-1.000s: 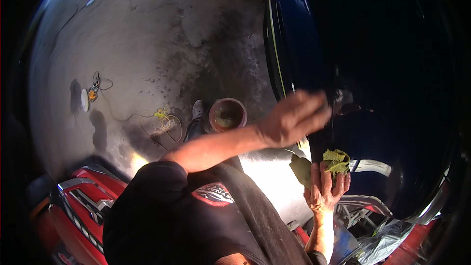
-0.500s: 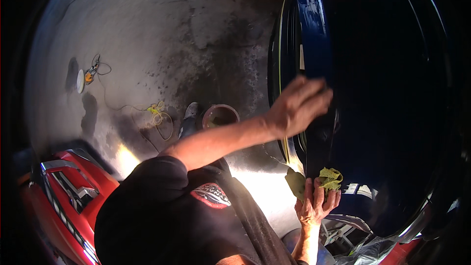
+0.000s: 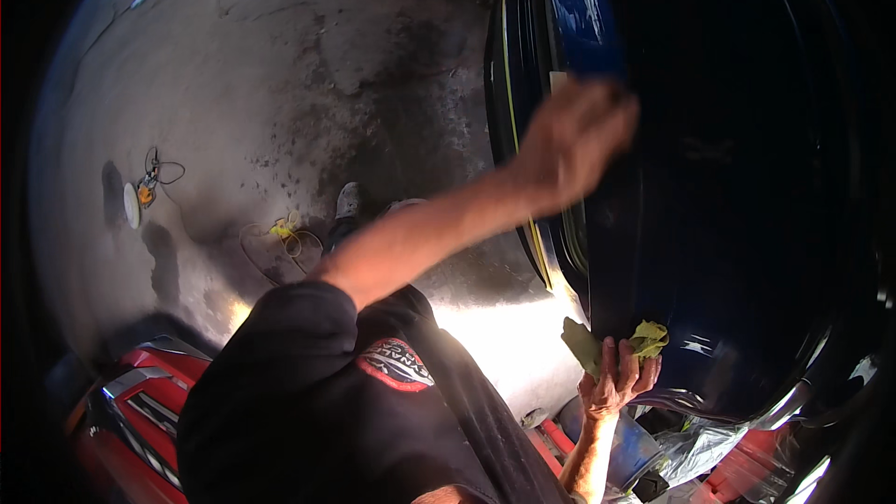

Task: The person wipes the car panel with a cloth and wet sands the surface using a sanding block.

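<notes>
i note my left hand (image 3: 574, 135) laid flat, fingers spread, on the dark blue car panel (image 3: 728, 224), seemingly feeling its surface; right hand (image 3: 616, 383) grips a crumpled green cloth (image 3: 649, 338) against the panel's lower edge, above the stained concrete floor (image 3: 308, 93)

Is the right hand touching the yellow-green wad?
Touching: the head view shows the right hand gripping the yellow-green wad, fingers wrapped around it against the dark blue panel.
</notes>
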Demonstrator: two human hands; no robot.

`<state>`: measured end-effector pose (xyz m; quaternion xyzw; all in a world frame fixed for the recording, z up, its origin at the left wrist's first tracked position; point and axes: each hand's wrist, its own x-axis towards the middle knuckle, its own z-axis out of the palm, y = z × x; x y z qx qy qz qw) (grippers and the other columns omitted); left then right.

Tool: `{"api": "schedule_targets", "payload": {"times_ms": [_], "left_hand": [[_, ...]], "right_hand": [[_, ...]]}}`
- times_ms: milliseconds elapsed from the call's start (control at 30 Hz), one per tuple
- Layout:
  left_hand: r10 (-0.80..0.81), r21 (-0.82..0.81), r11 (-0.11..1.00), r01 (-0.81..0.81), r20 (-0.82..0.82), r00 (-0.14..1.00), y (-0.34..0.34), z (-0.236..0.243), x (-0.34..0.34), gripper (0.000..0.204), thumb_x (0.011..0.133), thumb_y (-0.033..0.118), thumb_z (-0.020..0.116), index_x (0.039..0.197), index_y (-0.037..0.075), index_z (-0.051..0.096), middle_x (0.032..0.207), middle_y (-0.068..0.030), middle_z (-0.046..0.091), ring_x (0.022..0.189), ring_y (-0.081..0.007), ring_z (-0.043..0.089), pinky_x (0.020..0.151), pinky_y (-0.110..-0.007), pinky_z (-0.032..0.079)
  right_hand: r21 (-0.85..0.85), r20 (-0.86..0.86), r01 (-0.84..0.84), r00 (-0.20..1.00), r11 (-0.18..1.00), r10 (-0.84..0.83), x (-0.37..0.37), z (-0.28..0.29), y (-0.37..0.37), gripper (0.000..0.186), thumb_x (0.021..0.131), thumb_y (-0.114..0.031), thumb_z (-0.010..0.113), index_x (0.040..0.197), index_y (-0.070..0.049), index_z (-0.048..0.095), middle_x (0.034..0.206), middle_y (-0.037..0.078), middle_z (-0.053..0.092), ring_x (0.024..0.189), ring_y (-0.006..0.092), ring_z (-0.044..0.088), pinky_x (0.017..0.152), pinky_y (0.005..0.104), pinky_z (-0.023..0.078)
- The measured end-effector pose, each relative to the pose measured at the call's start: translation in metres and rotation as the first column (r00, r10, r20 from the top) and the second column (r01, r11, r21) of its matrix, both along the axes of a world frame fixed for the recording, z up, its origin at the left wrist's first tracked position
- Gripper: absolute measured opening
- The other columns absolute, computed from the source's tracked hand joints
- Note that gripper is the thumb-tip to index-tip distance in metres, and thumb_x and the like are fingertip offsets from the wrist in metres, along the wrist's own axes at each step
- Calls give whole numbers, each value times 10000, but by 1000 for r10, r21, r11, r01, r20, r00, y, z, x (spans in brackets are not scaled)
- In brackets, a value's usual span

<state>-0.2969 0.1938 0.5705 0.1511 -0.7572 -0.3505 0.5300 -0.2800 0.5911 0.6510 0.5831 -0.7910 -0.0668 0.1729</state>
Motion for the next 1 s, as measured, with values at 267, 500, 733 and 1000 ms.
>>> {"api": "schedule_targets", "payload": {"times_ms": [267,500,733,1000], "left_hand": [[67,-148,986,-80,-89,994,-89,8,-25,248,911,168,812,1128,61,762,1104,-119,754,1046,-362,696,924,-473,556],[-51,-77,996,50,-13,999,1,9,11,303,863,122,854,1150,70,772,1220,-170,709,1029,-341,697,892,-471,586],[19,-132,991,-28,-67,998,-95,10,-38,249,892,168,819,1119,76,775,1115,-121,753,1059,-356,696,900,-475,568],[-103,-33,994,102,-18,995,14,1,23,317,860,90,827,1167,65,755,1191,-155,703,1080,-346,695,944,-527,558]], "right_hand": [[-2,-122,66,990,998,-66,16,-7,-11,465,1061,-376,486,1324,-112,765,1465,122,588,1450,427,397,1212,631,349],[-64,-140,98,984,993,-106,13,-13,-9,523,1111,-457,430,1305,-113,771,1465,123,567,1432,428,401,1187,633,366],[-50,-126,122,984,991,-127,10,-19,-1,479,1085,-419,475,1311,-115,767,1465,124,553,1405,422,422,1190,629,370],[-100,-85,192,976,976,-200,19,-16,-19,436,975,-230,664,1388,-100,721,1458,158,565,1390,398,454,1219,610,343]]}}
